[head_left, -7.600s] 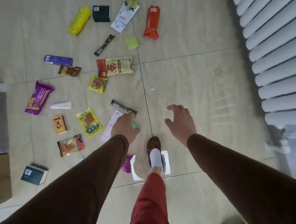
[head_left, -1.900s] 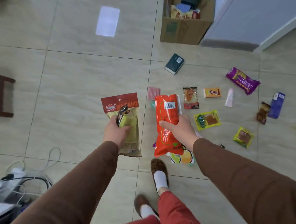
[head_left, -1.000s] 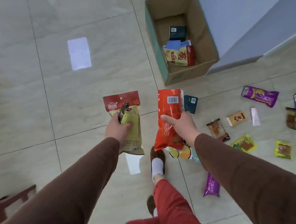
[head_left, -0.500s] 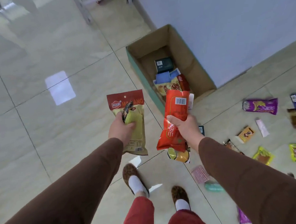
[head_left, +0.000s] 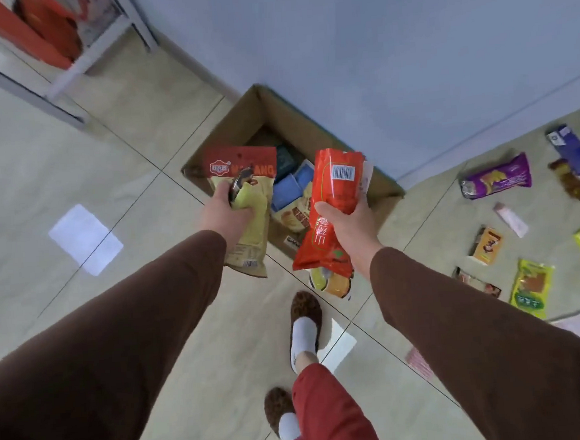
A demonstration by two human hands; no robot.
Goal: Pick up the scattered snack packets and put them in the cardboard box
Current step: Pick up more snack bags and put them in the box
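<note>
The open cardboard box (head_left: 313, 129) stands against the blue wall, with several packets inside. My left hand (head_left: 226, 212) grips a tan packet with a red top (head_left: 243, 164) plus a small dark stick packet and a green one, held over the box's near left corner. My right hand (head_left: 351, 226) holds an orange-red packet (head_left: 335, 196) and a white-and-yellow pouch (head_left: 330, 282) beneath it, over the box's near edge. A purple packet (head_left: 497, 180), a blue one (head_left: 573, 148) and several small packets (head_left: 530, 285) lie on the floor to the right.
My feet in brown slippers (head_left: 304, 315) stand on the tiled floor just short of the box. A grey shelf frame with red items (head_left: 63, 46) is at the top left. The blue wall (head_left: 372, 42) runs behind the box.
I have stepped closer to the box. Both hands, still gripping their packets, now hang over its near edge instead of in front of it.
</note>
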